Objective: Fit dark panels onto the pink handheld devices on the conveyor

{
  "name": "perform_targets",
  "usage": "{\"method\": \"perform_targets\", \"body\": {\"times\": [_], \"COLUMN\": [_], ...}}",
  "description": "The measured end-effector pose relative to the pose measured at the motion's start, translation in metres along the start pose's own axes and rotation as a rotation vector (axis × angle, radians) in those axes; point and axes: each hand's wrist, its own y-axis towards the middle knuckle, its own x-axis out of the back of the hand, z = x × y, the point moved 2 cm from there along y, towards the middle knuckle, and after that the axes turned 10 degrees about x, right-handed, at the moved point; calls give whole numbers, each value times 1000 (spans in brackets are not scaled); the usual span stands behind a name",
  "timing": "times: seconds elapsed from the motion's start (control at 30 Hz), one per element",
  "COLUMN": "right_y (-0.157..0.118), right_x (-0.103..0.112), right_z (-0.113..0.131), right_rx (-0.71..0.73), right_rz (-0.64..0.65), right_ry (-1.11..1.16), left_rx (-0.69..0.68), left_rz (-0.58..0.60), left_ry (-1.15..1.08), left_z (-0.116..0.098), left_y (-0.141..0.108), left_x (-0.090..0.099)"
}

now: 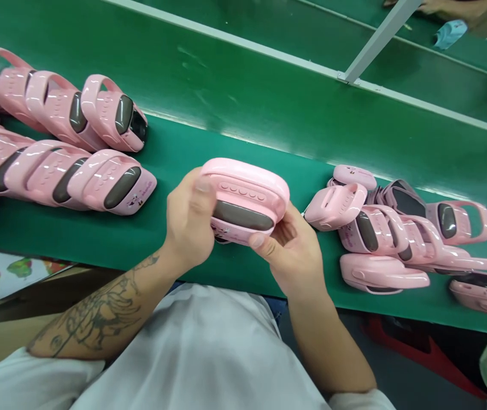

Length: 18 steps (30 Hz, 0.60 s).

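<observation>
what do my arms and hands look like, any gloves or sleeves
Your left hand and right hand are bare, with no gloves, rings or watch showing. Your left forearm has a dark line tattoo along it, while your right forearm shows no tattoo in this view. Both arms come out of short white T-shirt sleeves.

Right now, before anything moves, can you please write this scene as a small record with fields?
Left hand: holds one end of the pink handled device
Right hand: holds its other end, thumb beside the dark oval panel
Surface: green conveyor belt
Left side: two rows of matching devices
Right side: loose pile of matching devices
Far corner: another person's hand, near a pale blue item
</observation>
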Motion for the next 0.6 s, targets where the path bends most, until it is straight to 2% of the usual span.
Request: {"method": "perform_targets", "body": {"times": [0.1, 0.17, 0.33, 0.6], "right_y": [3, 3, 2, 2], "right_x": [0, 0, 0, 0], "right_z": [9, 13, 16, 15], "right_rx": [-22, -64, -158, -119], "right_rz": [44, 39, 22, 26], "right_ry": [129, 159, 138, 49], "left_rx": [-112, -110, 20, 178], "left_rz": [109, 161, 180, 141], "left_ry": [114, 146, 86, 45], "left_z": [-12, -15, -15, -9], "left_y": [-2, 0, 4, -1], "left_x": [1, 4, 8, 9]}}
